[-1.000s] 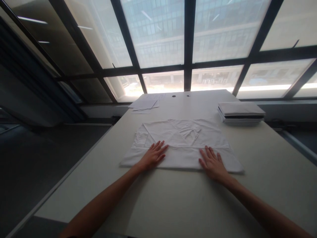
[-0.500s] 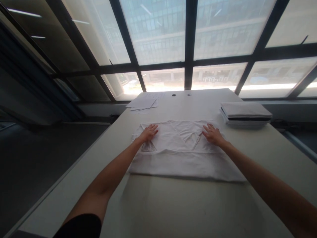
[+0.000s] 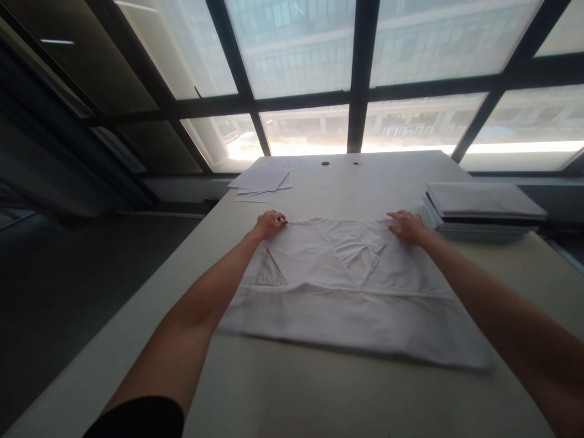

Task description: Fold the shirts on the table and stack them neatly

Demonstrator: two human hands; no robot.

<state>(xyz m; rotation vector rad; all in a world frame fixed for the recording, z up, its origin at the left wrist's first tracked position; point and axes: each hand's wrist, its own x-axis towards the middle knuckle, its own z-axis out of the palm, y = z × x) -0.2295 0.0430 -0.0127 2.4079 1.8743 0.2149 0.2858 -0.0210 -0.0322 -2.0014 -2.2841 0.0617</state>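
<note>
A white shirt [image 3: 314, 255] lies on the white table, its sides folded inward and its near part turned up in a wide band. My left hand [image 3: 270, 224] pinches the far left corner, fingers and thumb closed on the cloth. At the far right corner is my right hand [image 3: 407, 227], fingers curled over the edge and thumb on the near side, gripping the fabric. Wrinkled cloth shows in the middle, between the two hands.
A stack of folded cloths [image 3: 486, 204], white with a dark layer, sits right of my right hand. Paper sheets [image 3: 262, 181] lie at the table's [image 3: 365, 395] far left. Windows [image 3: 305, 131] stand behind the table, and a dark curtain [image 3: 59, 140] hangs left.
Both hands have slid from lying flat on the shirt to its far corners and closed on the edge. The shirt now appears nearer and larger, and the view has tilted down a little.
</note>
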